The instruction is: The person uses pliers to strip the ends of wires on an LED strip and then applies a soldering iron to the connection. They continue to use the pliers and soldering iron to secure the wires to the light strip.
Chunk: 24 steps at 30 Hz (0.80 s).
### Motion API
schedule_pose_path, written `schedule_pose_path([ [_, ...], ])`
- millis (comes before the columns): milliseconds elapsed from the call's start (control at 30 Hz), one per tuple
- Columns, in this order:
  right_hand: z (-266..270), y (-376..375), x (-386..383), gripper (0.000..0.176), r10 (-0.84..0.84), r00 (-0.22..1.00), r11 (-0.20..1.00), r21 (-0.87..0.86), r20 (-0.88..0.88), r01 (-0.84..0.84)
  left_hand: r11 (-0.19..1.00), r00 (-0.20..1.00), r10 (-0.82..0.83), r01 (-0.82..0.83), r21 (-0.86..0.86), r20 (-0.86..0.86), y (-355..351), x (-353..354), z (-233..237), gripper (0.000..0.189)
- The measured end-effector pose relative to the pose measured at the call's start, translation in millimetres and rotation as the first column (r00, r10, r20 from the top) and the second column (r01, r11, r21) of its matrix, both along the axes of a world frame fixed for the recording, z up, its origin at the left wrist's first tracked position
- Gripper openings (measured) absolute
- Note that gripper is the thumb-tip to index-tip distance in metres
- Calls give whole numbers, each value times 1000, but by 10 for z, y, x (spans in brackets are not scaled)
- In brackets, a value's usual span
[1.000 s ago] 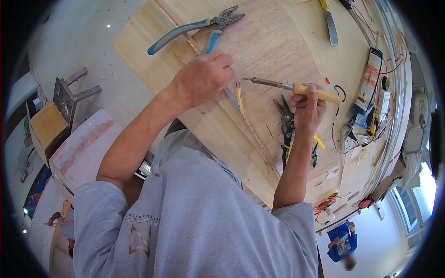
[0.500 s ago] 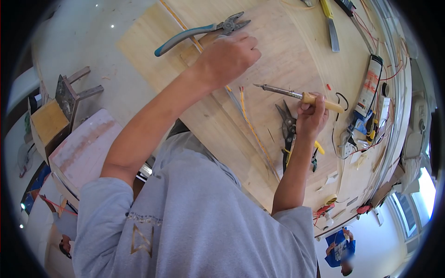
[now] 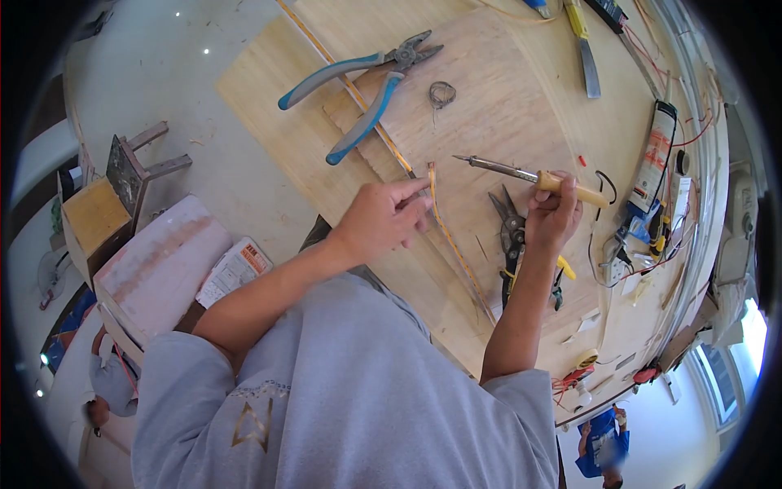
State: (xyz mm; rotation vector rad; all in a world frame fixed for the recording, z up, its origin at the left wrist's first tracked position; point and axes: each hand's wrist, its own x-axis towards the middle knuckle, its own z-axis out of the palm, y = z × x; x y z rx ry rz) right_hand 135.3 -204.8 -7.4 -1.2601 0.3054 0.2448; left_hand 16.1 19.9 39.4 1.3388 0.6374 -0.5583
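Note:
The wooden handle of a soldering iron (image 3: 521,173) is held in my right hand (image 3: 555,213), its metal tip pointing left above the board. My left hand (image 3: 381,220) has its index finger stretched out beside the upper end of a thin LED-like strip (image 3: 448,236); its other fingers are loosely bent and apart. Whether the fingertip touches the strip I cannot tell. Blue-handled pliers (image 3: 371,118) lie open above my left hand, across another strip (image 3: 326,55). A small coil of grey wire (image 3: 442,95) rests right of them. Snips (image 3: 511,232) lie between the strip and my right wrist.
On the wooden table (image 3: 521,73) are a scraper (image 3: 589,65), a sealant tube (image 3: 654,155), a power strip (image 3: 617,267) and loose cables at right. A stool (image 3: 134,175) stands at left. One person (image 3: 603,444) is at lower right, another (image 3: 110,383) at lower left.
My left hand has moved down from beside the pliers to the strip's end, and its fingers have spread. The coil and both plier handles now show. My right hand still holds the iron.

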Motion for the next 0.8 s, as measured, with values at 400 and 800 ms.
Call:
schedule_pose_path([
  [400, -42, -40, 8, 26, 29, 999, 998, 47, 14, -29, 935, 950, 297, -310, -171, -97, -250, 12, -25, 26],
  [800, 84, 331, -23, 27, 200, 979, 979, -44, -23, -201, 855, 867, 480, -496, -152, -133, -194, -131, -215, 19],
])
